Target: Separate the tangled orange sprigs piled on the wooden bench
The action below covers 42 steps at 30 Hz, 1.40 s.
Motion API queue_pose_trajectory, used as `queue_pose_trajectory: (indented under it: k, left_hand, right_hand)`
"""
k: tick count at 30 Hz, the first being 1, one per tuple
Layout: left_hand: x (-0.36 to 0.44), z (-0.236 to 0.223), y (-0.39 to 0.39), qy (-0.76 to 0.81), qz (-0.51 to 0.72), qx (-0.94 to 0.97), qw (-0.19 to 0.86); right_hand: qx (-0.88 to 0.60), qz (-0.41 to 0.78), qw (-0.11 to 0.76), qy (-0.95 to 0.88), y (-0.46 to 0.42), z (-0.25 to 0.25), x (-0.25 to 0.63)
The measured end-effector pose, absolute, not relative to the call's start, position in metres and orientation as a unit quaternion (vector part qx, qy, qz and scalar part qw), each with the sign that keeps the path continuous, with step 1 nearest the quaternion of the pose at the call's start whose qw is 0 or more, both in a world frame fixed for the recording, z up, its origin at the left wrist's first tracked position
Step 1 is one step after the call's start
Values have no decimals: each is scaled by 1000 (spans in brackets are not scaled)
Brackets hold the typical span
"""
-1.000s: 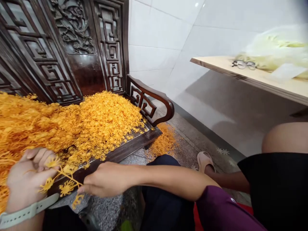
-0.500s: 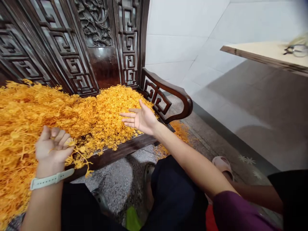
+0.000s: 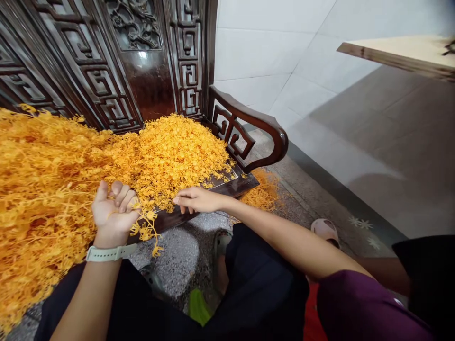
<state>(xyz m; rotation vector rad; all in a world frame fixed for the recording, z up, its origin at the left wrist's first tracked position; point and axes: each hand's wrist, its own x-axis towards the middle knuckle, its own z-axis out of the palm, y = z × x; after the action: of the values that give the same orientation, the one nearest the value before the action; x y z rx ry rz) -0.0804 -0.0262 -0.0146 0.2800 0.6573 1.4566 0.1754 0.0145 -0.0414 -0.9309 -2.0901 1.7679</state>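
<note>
Left grip (image 3: pixel 114 211) closed on orange strands (image 3: pixel 145 231), heap (image 3: pixel 170 151) lying beneath and around it; right grip (image 3: pixel 199 200) half open, empty, just beside heap, over counter (image 3: pixel 231 188) edge.

Blossoms (image 3: pixel 170 156) on bench (image 3: pixel 231 188) (tiled wall (image 3: pixel 256 52) right).

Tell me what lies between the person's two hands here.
In the head view, orange sprigs dangling from the left hand and the dark wooden bench edge lie between it and the right hand.
</note>
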Motion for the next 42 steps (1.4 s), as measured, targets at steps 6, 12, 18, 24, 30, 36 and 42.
queue_pose_trajectory:
  k: [6,12,18,24,30,36,42]
  left_hand:
    - [-61,-20,-27,306,650,174,674]
    - [-33,-22,-31,307,646,169,678]
    - [-23,-19,-37,325,633,199,674]
    - [-24,-24,-34,331,641,181,669]
    - [-39,-12,-33,329,595,168,714]
    - [-52,1,-54,327,459,201,801]
    - [-82,-14,-40,297,543,231,751]
  right_hand:
    - [-278,623,115,-722,7,-44,167]
    - [-222,656,182,-698,-20,-49,137]
    - [-241,676,236,-655,-25,-64,123]
    - [-274,569,313,-709,-16,-69,133]
    - [-289,549,412,-667,-15,-52,129]
    - [-407,470,550,-558,54,-38,182]
    - [-275,575,70,-768,29,-25,220]
